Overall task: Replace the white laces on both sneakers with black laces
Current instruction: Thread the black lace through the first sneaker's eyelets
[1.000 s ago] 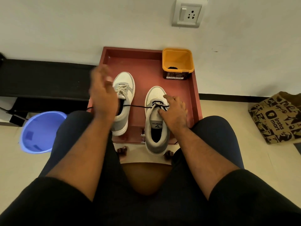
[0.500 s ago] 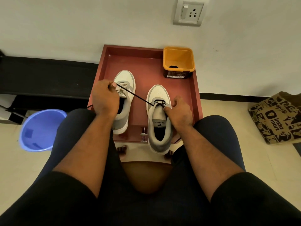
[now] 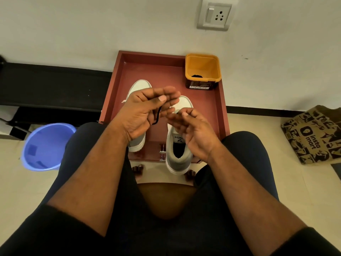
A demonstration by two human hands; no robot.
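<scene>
Both hands are raised together above a shallow reddish-brown rectangular tray [image 3: 219,115] on the floor against the wall. The left hand [image 3: 142,111] is palm-up, its thumb and curled fingers pinching a thin black shoelace [image 3: 158,115], which hangs from the pinch in a short curve running roughly up and down the view, its lower end bent toward the left palm. The right hand [image 3: 191,130] is just beside it, fingers curled toward the lace near the toe of the right shoe; whether its fingertips actually grip the lace cannot be told.

Two grey-and-white low sneakers stand on the tray side by side, long axes running away from the person, toes toward the wall. The left sneaker [image 3: 137,87] is mostly hidden under the left hand, with a bit of white lace [image 3: 124,101] showing at its side. The right sneaker [image 3: 178,154] sits nearer, its heel overhanging the tray's near edge.

A square yellow plastic tub [image 3: 203,71] stands in the tray's far right corner with something dark at its bottom. A light-blue plastic bucket [image 3: 46,146] is on the floor to the left, a printed brown paper bag [image 3: 313,135] to the right, and a white wall socket [image 3: 215,14] above.
</scene>
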